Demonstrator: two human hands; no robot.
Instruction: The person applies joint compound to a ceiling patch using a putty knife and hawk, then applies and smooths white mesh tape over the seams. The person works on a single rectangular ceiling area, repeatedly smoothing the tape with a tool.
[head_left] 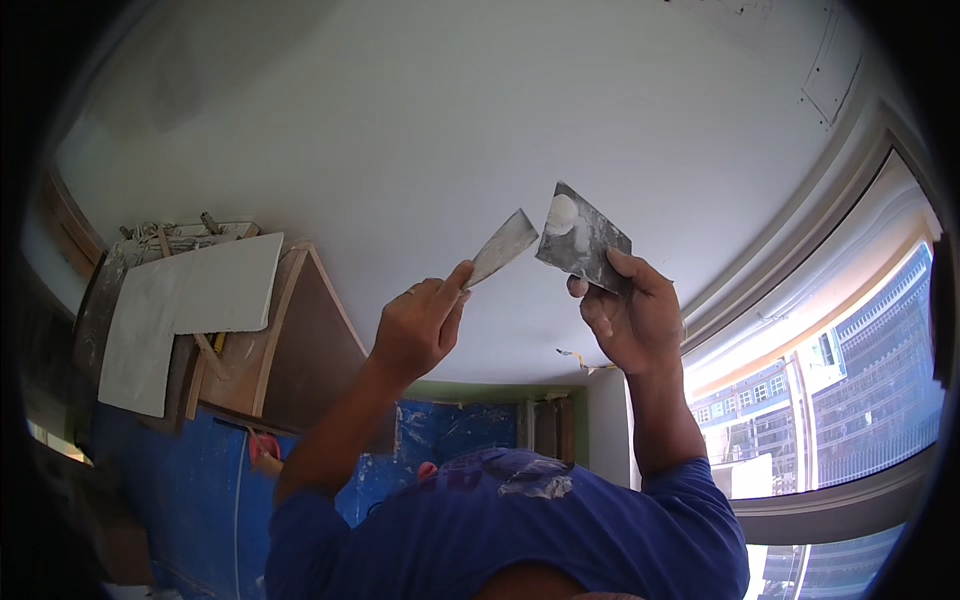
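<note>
My left hand (420,325) is closed on a narrow, pale-smeared metal scraper blade (500,247), which is tilted up toward the right. My right hand (640,315) grips a wider, dark metal blade (590,250) by its lower part, thumb over its face, fingers curled beneath. A round lump of white paste (560,212) and white smears lie on that wide blade. The two blades are close but apart, in front of a large white plastered surface (400,140).
At the left, cut white boards (140,330) rest on a wooden structure (300,350) with sticks and odds and ends. Blue, paint-spattered covering (200,500) lies below, with a pink object (262,447). At the right is a curved-looking window frame (820,510) with buildings outside.
</note>
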